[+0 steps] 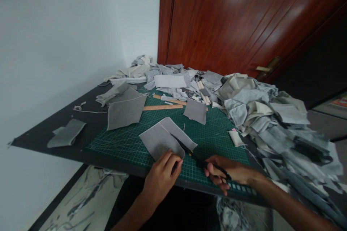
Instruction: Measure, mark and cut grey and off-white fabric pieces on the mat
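The left hand (pixel 164 173) pinches the near edge of a light grey, flat cloth piece (pixel 159 139), its curled fingers hiding that part. The right hand (pixel 218 171) wraps the handles of black metal scissors (pixel 187 149), partly covering them; how much blade the cloth hides is unclear. The cloth lies over a green gridded cutting mat (pixel 119 142). Beyond, a darker grey cloth square (pixel 195 111) partly covers a yellowish wooden ruler (pixel 182 102). Heaped grey-and-cream fabric scraps (pixel 252 104) overlap indistinctly before a reddish-brown wooden door (pixel 211 21), cut off above.
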The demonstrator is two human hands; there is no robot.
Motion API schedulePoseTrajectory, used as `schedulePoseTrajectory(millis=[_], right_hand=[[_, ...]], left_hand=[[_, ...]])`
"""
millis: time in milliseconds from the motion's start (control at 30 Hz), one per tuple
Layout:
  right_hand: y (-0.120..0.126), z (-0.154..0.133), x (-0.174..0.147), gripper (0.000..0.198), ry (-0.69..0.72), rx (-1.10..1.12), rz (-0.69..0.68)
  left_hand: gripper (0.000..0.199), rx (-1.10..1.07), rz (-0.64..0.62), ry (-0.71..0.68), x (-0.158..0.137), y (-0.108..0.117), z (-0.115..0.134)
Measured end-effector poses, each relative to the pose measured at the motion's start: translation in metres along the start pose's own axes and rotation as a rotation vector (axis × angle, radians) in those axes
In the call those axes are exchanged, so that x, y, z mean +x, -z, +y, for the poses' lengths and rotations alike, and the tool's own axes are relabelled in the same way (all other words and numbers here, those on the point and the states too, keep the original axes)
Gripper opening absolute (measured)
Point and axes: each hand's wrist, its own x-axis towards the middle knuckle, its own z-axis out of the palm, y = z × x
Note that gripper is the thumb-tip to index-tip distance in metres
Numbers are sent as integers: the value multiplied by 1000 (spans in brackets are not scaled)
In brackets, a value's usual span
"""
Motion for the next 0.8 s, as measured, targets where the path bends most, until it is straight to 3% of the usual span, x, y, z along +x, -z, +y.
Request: schedulePoseTrajectory(millis=[200, 467, 800], right_hand=[[-3, -10, 0, 77, -14, 39, -2], [0, -15, 24, 80, 10, 72, 6], [-8, -26, 27, 78, 59, 5, 18]], left_hand=[[9, -40, -45, -35, 0, 3, 3], [9, -46, -91, -131, 0, 8, 4], [10, -50, -110, -146, 2, 9, 4]])
